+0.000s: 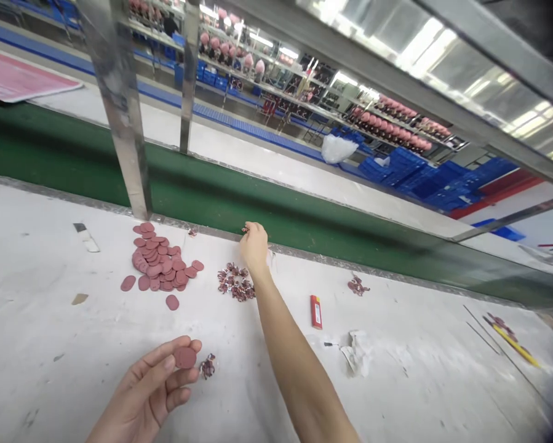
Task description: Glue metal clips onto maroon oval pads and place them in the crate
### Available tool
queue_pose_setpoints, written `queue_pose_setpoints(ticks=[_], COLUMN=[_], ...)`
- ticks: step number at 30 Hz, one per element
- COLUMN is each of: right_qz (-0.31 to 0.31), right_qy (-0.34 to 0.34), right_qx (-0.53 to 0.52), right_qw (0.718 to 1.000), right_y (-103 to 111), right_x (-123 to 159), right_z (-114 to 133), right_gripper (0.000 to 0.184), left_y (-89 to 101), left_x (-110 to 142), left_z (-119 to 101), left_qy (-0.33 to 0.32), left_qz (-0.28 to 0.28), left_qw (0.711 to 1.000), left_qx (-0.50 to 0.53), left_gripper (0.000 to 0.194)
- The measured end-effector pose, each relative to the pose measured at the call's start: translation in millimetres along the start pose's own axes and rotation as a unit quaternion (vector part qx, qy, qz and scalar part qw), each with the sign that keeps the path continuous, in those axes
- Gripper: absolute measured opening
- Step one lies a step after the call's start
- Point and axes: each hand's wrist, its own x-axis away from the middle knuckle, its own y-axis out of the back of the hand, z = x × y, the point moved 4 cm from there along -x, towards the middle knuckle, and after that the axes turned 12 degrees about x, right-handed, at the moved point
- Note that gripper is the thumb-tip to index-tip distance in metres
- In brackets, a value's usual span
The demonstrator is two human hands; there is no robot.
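My left hand [154, 384] is low at the front, pinching a dark red round disc [185, 357] between thumb and fingertips. A small patterned piece [207, 366] lies on the table just right of it. My right hand [254, 245] is stretched far forward to the table's back edge, fingers closed on a small patterned piece [245, 229]. A heap of the same red discs [159, 263] lies to the left. A cluster of small patterned pieces [234, 282] sits just under my right wrist.
The white worktable [50, 344] ends at a green conveyor belt [304, 221]. A metal post [123, 123] stands behind the disc heap. A red lighter [316, 311], crumpled paper [357, 351], more patterned pieces [358, 286] and a yellow tool [516, 344] lie to the right.
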Motion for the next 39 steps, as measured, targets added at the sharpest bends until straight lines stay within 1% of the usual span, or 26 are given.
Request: queue_pose_setpoints(ticks=[2,4,6,8,11,13,14,16,18,21,23,25,28,30,33,36,39], right_qz=[-0.016,-0.022,-0.023,-0.021,-0.005,0.018,0.033,0.07,0.111,0.134,0.144,0.17,0.196,0.19,0.173,0.155,0.152], right_qy=[0.014,0.018,0.016,0.012,0.005,0.004,0.004,0.004,-0.001,-0.022,-0.045,-0.089,-0.172,-0.206,-0.221,-0.227,-0.233], right_qx=[0.036,0.059,0.069,0.07,0.055,0.033,0.016,-0.032,-0.093,-0.163,-0.193,-0.23,-0.299,-0.327,-0.341,-0.344,-0.339], right_qw=[0.999,0.998,0.997,0.997,0.998,0.999,0.999,0.997,0.989,0.977,0.969,0.954,0.918,0.903,0.897,0.898,0.899], right_y=[-8,-9,-6,0,7,10,12,16,24,46,62,71,76,75,73,74,75], right_x=[-23,-33,-37,-36,-25,-6,9,50,100,172,208,232,252,258,261,262,264], right_z=[2,3,4,6,13,20,24,31,36,36,33,29,27,27,28,28,28], right_gripper=[0.029,0.029,0.029,0.029,0.028,0.023,0.02,0.015,0.015,0.009,0.011,0.017,0.022,0.023,0.021,0.022,0.023], left_y=[5.0,10.8,15.9,18.4,15.7,11.2,9.0,5.0,2.3,0.2,-0.8,-2.1,-5.7,-8.8,-10.4,-8.9,-7.4], left_x=[1,1,0,-2,-4,-3,-3,0,2,6,9,11,14,15,16,16,15], left_z=[-2,-3,-3,-2,0,0,0,0,0,4,10,18,30,37,43,46,46], left_qy=[-0.003,-0.005,-0.008,-0.012,-0.019,-0.022,-0.023,-0.028,-0.035,-0.043,-0.041,-0.029,-0.014,-0.011,-0.009,-0.006,0.0], left_qz=[-0.015,-0.035,-0.052,-0.057,-0.042,-0.028,-0.022,-0.009,0.006,0.033,0.05,0.057,0.058,0.065,0.082,0.111,0.13], left_qw=[1.0,0.999,0.998,0.998,0.999,0.999,0.999,1.0,0.999,0.997,0.995,0.994,0.99,0.986,0.982,0.975,0.97], left_qx=[0.01,0.02,0.027,0.03,0.029,0.02,0.013,-0.005,-0.024,-0.054,-0.073,-0.093,-0.127,-0.151,-0.173,-0.19,-0.205], left_gripper=[0.044,0.046,0.044,0.04,0.04,0.044,0.044,0.041,0.037,0.033,0.03,0.027,0.031,0.033,0.032,0.029,0.026])
